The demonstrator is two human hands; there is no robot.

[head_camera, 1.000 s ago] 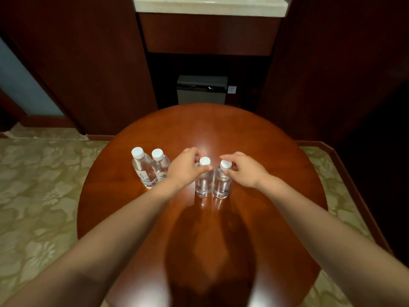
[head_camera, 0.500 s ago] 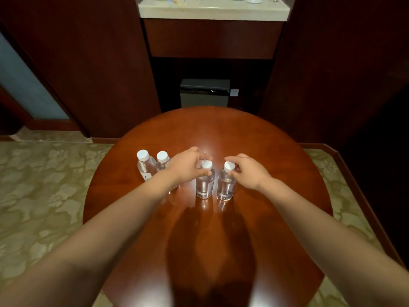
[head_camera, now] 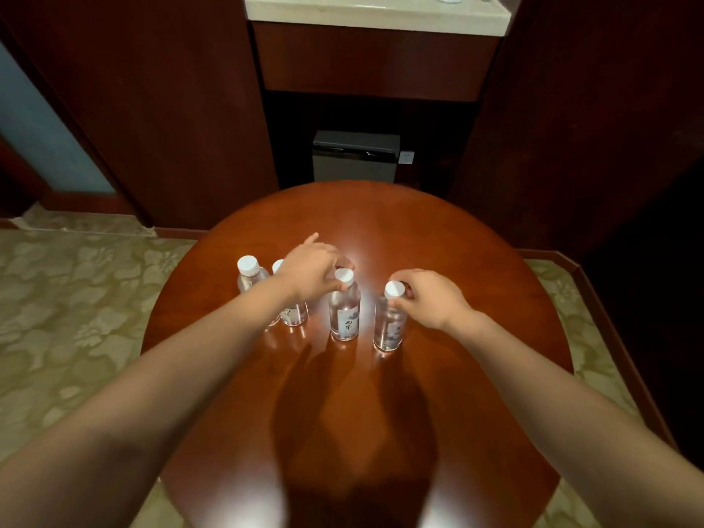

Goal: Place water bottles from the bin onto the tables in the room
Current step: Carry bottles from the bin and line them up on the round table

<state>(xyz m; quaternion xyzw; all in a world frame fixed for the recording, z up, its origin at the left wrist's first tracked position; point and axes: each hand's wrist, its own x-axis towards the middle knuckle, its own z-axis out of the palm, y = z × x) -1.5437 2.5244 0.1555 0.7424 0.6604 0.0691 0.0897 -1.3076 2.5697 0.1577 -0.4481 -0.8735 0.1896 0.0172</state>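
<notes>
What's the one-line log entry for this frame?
left hand: pinches cap, second-from-right bottle | right hand: pinches cap, rightmost bottle | two left bottles: standing on table

A single head-worn wide-angle camera faces forward and steeply downward from above the near edge of the round wooden table. The left hand and right hand sit at the end of outstretched arms, near frame centre. The countertop marks the far, upper limit.

1. Dim, warm room; lit from above; white glare patch on the table centre, toward 12 o'clock.
2. Broad soft shadow across tabletop at 6 o'clock.
3. Wood panelling at 3 o'clock near black; frame edges bowed; forearms blurred at 5 and 7 o'clock.
</notes>
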